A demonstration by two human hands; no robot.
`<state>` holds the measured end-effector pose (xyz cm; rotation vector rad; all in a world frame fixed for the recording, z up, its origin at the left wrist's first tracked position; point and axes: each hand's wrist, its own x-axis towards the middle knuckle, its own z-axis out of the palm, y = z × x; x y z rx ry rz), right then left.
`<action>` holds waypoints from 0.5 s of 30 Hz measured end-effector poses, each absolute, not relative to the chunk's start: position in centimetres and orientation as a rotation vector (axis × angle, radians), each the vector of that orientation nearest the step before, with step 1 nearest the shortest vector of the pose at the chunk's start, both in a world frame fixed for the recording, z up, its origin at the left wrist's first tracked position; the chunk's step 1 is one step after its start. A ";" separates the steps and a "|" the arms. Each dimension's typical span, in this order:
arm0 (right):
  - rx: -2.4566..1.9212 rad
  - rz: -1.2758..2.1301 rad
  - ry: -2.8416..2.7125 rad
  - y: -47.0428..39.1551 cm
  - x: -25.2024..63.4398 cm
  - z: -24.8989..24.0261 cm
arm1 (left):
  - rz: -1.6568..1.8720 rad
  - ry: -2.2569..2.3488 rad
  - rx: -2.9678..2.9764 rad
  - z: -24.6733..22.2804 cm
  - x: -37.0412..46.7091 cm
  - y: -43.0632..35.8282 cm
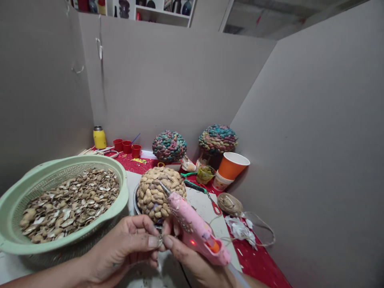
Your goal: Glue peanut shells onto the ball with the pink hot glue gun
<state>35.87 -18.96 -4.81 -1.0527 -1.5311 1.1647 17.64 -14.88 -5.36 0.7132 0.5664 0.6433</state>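
My left hand (129,244) pinches a small piece that looks like peanut shell (161,240) between thumb and fingertips. My right hand (192,256) grips a pink hot glue gun (192,220), its small red light lit and its nozzle pointing up and left. The right thumb and a finger also meet at the shell piece. Just beyond the hands, a dome covered with peanut shells (159,188) rests in a round metal bowl (136,202). The nozzle overlaps the dome from this viewpoint; whether they touch I cannot tell.
At left stands a green colander (123,200) of loose peanut shells. Behind are two coloured shell domes (169,146), red cups (127,147) and a yellow bottle (99,138). Pliers (195,186), an orange cup (232,166) and twine (229,204) lie right. Grey walls enclose the table.
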 end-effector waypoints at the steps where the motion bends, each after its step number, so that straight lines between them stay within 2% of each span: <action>1: -1.039 1.183 -1.519 -19.0 35.7 -4.8 | 0.638 0.552 0.713 -5.4 17.6 -14.9; 8: -1.043 1.059 -1.333 -18.6 35.3 -6.4 | 0.625 0.544 0.698 -5.6 17.3 -14.8; 15: -0.825 1.069 -1.097 -17.3 37.8 -5.1 | 0.600 0.664 0.935 -7.6 17.8 -14.1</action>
